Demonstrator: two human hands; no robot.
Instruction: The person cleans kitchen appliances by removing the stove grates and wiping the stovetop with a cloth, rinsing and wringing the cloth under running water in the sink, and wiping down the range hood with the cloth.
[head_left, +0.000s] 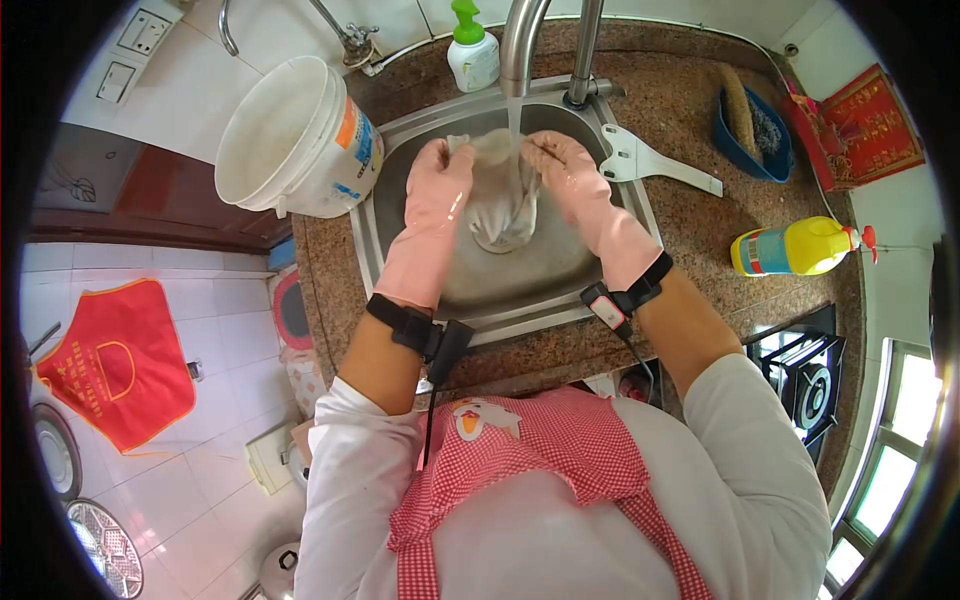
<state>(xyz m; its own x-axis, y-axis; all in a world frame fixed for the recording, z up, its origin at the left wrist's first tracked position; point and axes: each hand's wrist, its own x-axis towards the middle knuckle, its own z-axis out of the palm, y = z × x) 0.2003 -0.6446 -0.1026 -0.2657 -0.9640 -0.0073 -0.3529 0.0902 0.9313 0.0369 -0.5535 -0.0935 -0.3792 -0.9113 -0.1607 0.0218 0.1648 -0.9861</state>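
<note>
Evidently mid-wash: a cloth (492, 205) under the running tap (517, 60)

The cloth hangs between two gloved hands inside the sink (641, 205), nearer its far edge than its near one. The left hand (440, 175) has its fingers closed on one upper corner, and the right hand (562, 165) appears to pinch the other. The hands are apart, with the water (514, 118) falling between them onto the fabric.

So far, by the look of it, the cloth is opened out and wetted. Grey shading shows on it, so it may not be clean, though that could be shadow or wet folds. It is neither wrung into a twist nor laid aside; squeezing out and putting down both seem undone. The bucket (350, 155), by the sink's left edge, and the soap (474, 62), behind its far edge, are in neither hand.

Several fingertips are hidden by the gloves' own bulk and the fabric, so how firm each pinch is cannot be told. Splash and blur soften the cloth's lower end, where a round rim shows; whether that is the drain is unclear.
</note>
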